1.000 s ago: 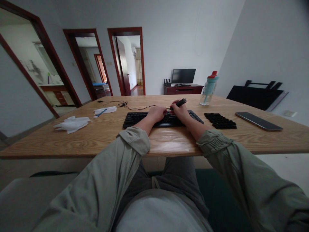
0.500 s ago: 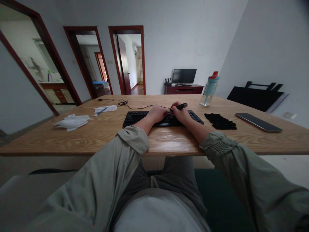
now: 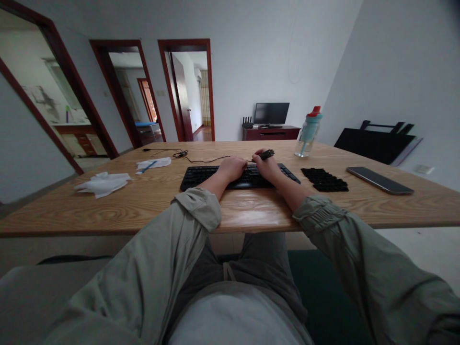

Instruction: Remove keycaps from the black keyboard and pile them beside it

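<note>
A black keyboard (image 3: 190, 176) lies near the front edge of the wooden table, with several of its keys covered by my hands. My left hand (image 3: 233, 168) rests on its middle with the fingers curled in, and what lies under the fingertips is hidden. In my right hand (image 3: 266, 167), the fingers are closed around a black-handled tool (image 3: 266, 154) that looks like a screwdriver. Its handle end points up and right, while its thin tip is down between my hands, too small to make out. Right of the keyboard lies a flat group of loose black keycaps (image 3: 325, 180).
White tissues (image 3: 103, 184) and a blue thin stick (image 3: 146, 167) on more tissue lie at left. The keyboard's cable (image 3: 201, 159) runs across behind. A water bottle (image 3: 308, 132) stands at back right, and a grey phone-like slab (image 3: 379, 180) lies at far right.
The view has shifted slightly, so everything sits a little further left. The tool's handle in my right hand has tilted a bit and points more toward me; both hands stay at the keyboard.
</note>
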The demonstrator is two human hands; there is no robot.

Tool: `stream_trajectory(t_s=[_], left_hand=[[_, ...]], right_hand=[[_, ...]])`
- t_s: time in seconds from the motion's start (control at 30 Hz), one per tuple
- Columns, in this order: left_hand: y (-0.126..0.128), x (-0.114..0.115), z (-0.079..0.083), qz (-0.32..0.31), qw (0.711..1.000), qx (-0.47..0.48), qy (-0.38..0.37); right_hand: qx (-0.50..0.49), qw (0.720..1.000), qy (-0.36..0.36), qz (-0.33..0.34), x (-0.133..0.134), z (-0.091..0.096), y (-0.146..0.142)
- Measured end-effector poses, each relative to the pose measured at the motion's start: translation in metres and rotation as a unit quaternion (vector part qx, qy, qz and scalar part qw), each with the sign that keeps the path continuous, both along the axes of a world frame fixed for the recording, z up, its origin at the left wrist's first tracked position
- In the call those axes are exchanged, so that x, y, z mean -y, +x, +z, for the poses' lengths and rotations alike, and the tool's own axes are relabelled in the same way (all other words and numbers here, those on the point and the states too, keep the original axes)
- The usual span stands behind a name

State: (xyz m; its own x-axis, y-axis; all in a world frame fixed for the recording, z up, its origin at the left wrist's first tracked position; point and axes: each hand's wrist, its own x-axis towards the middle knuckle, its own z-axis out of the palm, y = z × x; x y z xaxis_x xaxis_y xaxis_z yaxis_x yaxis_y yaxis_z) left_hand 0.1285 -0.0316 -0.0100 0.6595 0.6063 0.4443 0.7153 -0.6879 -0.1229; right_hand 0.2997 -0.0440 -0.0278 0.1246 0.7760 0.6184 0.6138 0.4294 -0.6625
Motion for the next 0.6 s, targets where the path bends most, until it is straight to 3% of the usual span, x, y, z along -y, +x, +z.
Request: stream_trajectory(t_s=[0.3, 0.43, 0.6], left_hand=[[-0.001, -0.006, -0.005, -0.035, 0.998, -0.04, 0.017], [-0.001, -0.005, -0.006, -0.02, 0.999, -0.033, 0.015], [-0.002, -0.003, -0.006, 0.017, 1.0, 0.014, 0.01]], right_hand=[[0.059, 0.998, -0.024, 0.003, 0.01, 0.004, -0.006], [0.076, 0.996, -0.03, -0.034, 0.011, 0.004, -0.005], [0.038, 0.999, -0.027, -0.023, 0.005, 0.001, 0.0]])
